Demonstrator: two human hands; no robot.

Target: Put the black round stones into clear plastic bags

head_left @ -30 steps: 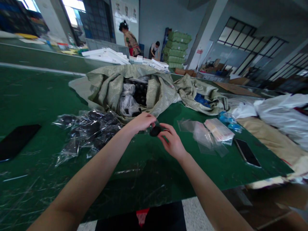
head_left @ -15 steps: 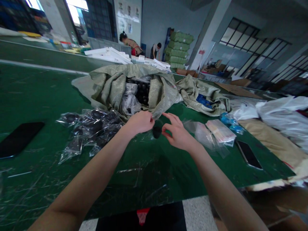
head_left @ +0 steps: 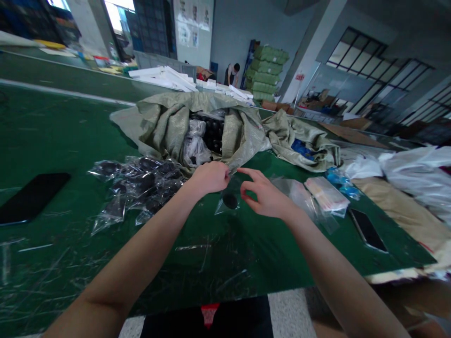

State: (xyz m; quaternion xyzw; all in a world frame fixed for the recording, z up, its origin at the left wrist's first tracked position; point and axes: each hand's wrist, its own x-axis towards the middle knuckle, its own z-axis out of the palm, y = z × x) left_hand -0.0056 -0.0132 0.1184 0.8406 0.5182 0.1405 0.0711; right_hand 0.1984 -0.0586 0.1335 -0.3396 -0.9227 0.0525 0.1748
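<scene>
A small clear plastic bag [head_left: 221, 206] with a round black piece [head_left: 230, 201] inside is between my hands, over the green table. My left hand [head_left: 211, 178] is closed in a pinch on what looks like the upper edge of this bag; its fingertips are partly hidden. Just to the right is my right hand [head_left: 260, 193], index finger stretched toward the left fingertips and thumb bent, with nothing visible held. Left of my hands lies a pile of clear bags [head_left: 141, 183] with black pieces in them.
Behind my hands, an open woven sack [head_left: 165, 126] holds black pieces [head_left: 213, 134]. Another sack [head_left: 317, 141] with something blue lies to its right. Flat clear bags [head_left: 326, 195] and a phone [head_left: 368, 230] are at right, a dark flat device [head_left: 33, 197] at left. One person [head_left: 232, 75] bends over farther back.
The bagged black piece now shows lower, with the bag spread out to its left. My right index finger has straightened and the right hand has opened slightly.
</scene>
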